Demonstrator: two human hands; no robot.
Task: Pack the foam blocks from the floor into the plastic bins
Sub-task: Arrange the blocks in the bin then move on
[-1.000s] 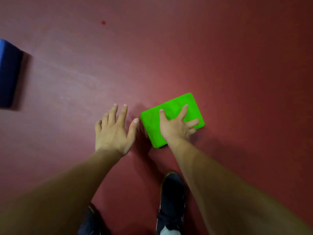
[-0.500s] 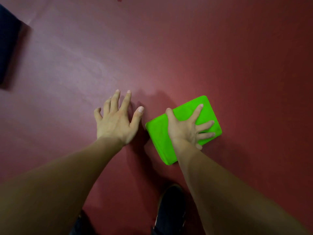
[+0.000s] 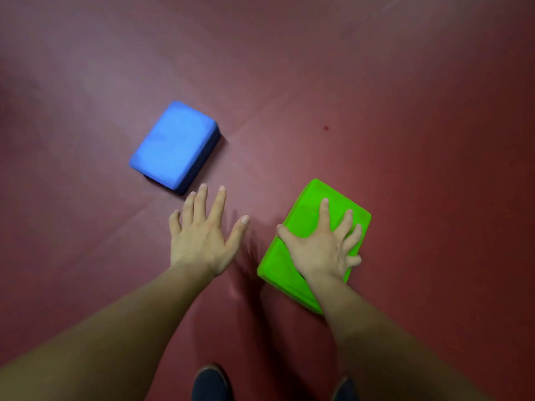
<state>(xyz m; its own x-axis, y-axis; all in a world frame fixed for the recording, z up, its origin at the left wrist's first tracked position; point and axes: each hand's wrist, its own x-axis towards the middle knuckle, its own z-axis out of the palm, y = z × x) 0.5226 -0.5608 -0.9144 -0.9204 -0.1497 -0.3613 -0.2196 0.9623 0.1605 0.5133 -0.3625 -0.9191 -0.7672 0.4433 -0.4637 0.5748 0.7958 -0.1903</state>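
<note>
While the green foam block (image 3: pixel 307 214) is clasped by the right hand (image 3: pixel 318 247), fingers (image 3: pixel 354 235) curled over its right edge for lifting, the left hand (image 3: pixel 199 235) is held wide and empty just short of the blue foam block (image 3: pixel 173 143) on the floor (image 3: pixel 405 111), seemingly the next pick; no bins are seen.

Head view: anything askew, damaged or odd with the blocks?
Nothing stands out. The blue block lies flat and intact on the floor; the green block, held by the right hand, looks undamaged. No bin is in view.
</note>
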